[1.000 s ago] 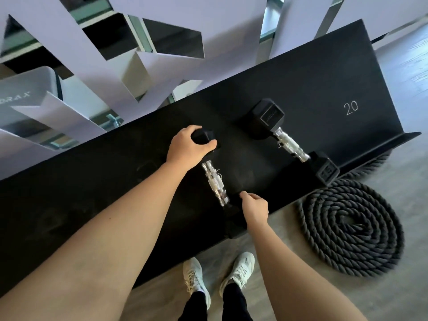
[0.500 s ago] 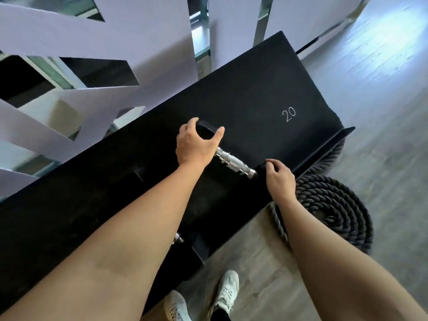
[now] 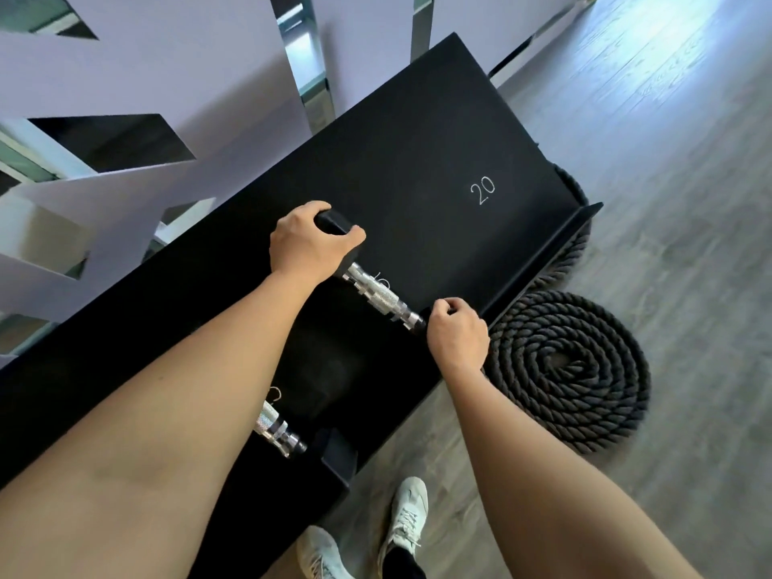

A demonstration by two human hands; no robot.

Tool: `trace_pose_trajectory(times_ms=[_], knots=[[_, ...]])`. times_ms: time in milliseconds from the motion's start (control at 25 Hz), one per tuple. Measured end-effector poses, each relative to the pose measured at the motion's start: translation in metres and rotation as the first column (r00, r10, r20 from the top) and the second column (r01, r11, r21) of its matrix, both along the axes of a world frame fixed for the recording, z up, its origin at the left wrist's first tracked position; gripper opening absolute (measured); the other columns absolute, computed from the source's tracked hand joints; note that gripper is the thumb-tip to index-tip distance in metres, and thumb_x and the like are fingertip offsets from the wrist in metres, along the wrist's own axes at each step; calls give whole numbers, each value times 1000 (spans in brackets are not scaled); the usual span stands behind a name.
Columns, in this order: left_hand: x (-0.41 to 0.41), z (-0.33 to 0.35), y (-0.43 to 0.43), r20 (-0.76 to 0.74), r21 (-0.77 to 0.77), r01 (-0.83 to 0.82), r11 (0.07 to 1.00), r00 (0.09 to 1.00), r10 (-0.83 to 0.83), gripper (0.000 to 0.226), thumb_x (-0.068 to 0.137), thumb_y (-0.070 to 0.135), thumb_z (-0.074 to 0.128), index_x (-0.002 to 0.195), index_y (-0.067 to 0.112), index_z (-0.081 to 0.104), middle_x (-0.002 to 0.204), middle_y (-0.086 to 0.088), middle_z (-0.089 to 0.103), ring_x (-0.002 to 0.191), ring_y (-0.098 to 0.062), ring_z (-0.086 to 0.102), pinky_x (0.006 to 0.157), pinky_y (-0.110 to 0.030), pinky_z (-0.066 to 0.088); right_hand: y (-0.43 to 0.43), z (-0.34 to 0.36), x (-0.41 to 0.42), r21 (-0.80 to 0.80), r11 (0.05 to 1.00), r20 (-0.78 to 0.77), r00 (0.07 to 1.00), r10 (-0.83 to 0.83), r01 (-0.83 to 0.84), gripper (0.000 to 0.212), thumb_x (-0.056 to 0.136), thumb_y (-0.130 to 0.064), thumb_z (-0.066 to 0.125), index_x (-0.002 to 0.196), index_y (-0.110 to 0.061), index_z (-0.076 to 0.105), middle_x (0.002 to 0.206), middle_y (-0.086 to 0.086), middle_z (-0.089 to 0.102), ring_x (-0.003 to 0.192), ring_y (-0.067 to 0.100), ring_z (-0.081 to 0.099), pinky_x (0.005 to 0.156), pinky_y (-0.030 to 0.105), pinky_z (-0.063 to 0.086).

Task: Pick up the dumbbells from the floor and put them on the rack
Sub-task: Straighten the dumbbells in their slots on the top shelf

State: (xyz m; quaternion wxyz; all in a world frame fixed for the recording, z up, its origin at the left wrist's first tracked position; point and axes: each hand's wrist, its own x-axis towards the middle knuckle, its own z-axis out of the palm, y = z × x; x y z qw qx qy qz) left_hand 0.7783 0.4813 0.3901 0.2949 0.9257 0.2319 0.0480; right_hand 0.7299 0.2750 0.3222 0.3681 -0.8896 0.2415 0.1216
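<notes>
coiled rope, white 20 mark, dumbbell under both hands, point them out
coiled rope [image 3: 564, 369], head view, centre of coil
20 mark [image 3: 482, 190], head view, on the digits
dumbbell [image 3: 378, 296], head view, knurled metal handle

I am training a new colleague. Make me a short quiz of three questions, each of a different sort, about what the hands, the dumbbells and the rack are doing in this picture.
1. True or false: the left hand covers the far head of the upper dumbbell.
2. Multiple choice: what lies on the floor beside the rack? A) a folded towel B) a coiled rope C) a water bottle
3. Fill in: the white number on the rack is ___.

Key: 1 true; 2 B; 3 20. The right hand is on that dumbbell's near head; a second dumbbell lies on the rack, partly hidden by the left arm.
</notes>
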Motion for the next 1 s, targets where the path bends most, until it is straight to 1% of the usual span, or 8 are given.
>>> trace_pose_trajectory(times_ms=[80,160,320,480,560,720,880,1000], knots=[[5,3,1,-48,18,76,997,996,-75,65,68,59,65,123,24,60,124,-4,61,112,-27,54,80,-32,39,3,-6,-15,35,999,-22,1000,13,-13,31,90,-30,41,96,-24,71,100,7,71,102,33,59,74,34,35],[7,4,-1,-64,17,94,995,994,-93,65,69,59,66,124,25,59,124,-5,61,113,-28,53,80,-33,40,3,-7,-20,81,997,-33,999,21,-18,28,89,-28,40,89,-24,68,90,3,67,93,29,58,72,33,34],[6,7,-5,-65,31,60,998,996,-58,63,72,59,66,125,25,58,121,-6,62,112,-27,54,79,-32,41,-2,-6,-18,99,995,-53,998,40,-35,30,90,-27,40,91,-24,70,81,-2,59,82,25,48,72,32,34],[5,3,-8,-24,20,29,999,999,-29,60,72,58,67,122,24,59,117,-7,63,104,-23,54,76,-32,40,-2,-7,-18,89,995,10,999,39,-40,32,87,-24,42,86,-16,72,67,-7,56,75,24,50,66,32,35],[4,4,-6,-29,24,24,999,999,-23,61,71,58,67,121,25,59,117,-6,63,104,-22,53,76,-31,40,-2,-8,-17,53,998,-1,999,35,-35,31,86,-24,42,86,-14,72,62,-8,53,72,25,48,66,33,34],[4,7,-8,-43,28,28,999,999,-27,60,73,57,66,123,24,58,118,-6,62,108,-25,52,77,-32,38,-1,-8,-17,64,997,4,999,37,-37,31,85,-24,42,89,-11,70,62,-5,54,72,26,50,63,35,34],[2,6,-6,-59,32,67,997,996,-65,61,76,56,65,127,23,55,124,-4,60,111,-25,53,79,-33,39,-2,-10,-20,81,996,42,999,32,-36,34,80,-27,39,87,-13,70,67,0,65,73,28,58,62,36,37],[-4,9,-5,-93,-13,92,996,991,-92,64,81,58,63,134,24,48,133,-3,53,119,-25,48,82,-34,39,-2,-9,-19,86,996,35,999,13,-16,34,80,-27,40,86,-13,71,64,-3,62,71,26,55,63,35,36]])
